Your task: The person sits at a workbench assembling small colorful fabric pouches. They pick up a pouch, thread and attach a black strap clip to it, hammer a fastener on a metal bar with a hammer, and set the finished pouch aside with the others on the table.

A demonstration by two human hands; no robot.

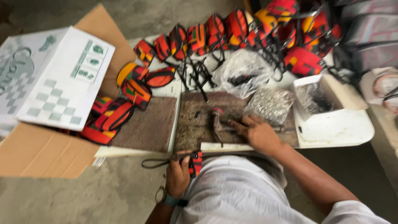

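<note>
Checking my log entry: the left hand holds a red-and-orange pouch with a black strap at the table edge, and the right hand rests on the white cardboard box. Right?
Not quite. In the head view the right hand rests on the brown work mat, fingers by a metal tool, not on the white cardboard box. The left hand does hold the pouch.

A hammer point(215, 122) lies on the board point(195, 128), pouches point(215, 31) behind it, a box point(49, 74) left.

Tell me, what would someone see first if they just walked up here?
Probably the long row of bright red-and-orange pouches with black straps, strung across the far edge of the worktable, with more heaped at the left by the white box. Next, the hands: the left hand holds one pouch near the lap, and the right hand rests beside a metal tool.
</note>
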